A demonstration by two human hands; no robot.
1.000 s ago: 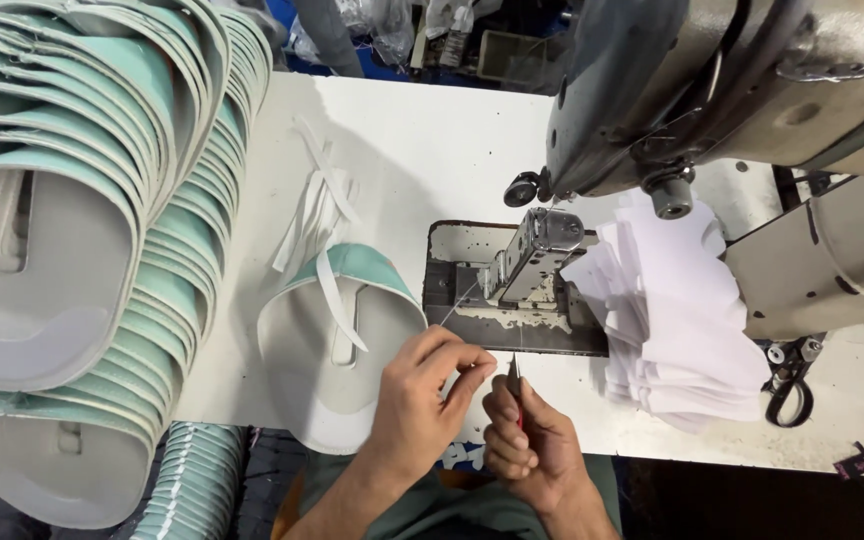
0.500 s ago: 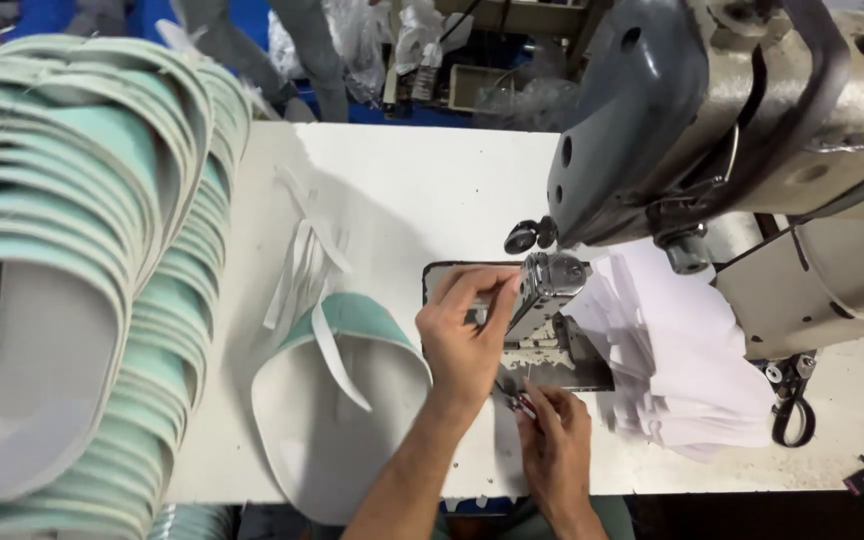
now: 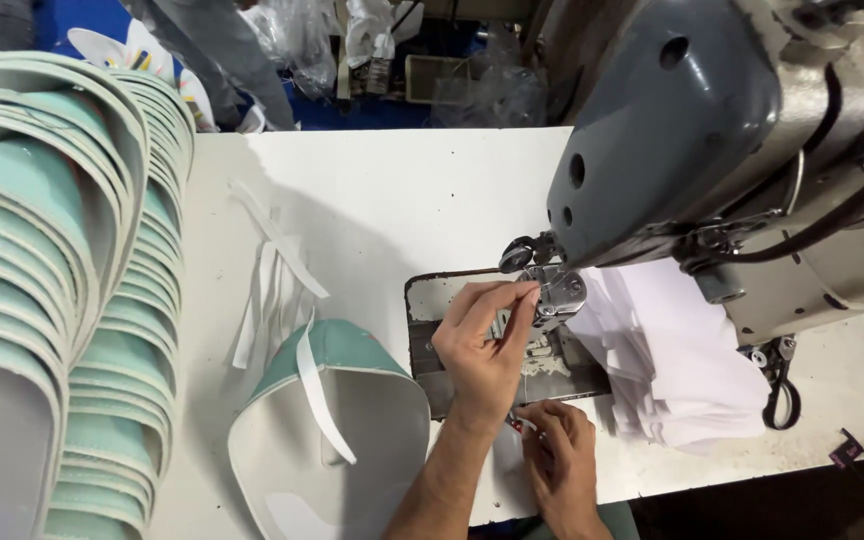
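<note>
The left hand (image 3: 482, 340) reaches up to the presser foot (image 3: 557, 295) of the sewing machine (image 3: 712, 130), fingertips pinched at it. The right hand (image 3: 557, 440), low at the worktop (image 3: 402, 190) edge, curls around a small red-tipped tool (image 3: 520, 425). A slipper (image 3: 332, 440) lies left of both

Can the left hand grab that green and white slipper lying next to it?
Probably yes. The left hand is up at the sewing machine foot, but the slipper lies right beside that forearm with nothing between them.

Two hands (image 3: 482, 345), one sewing machine (image 3: 712, 150)
</note>
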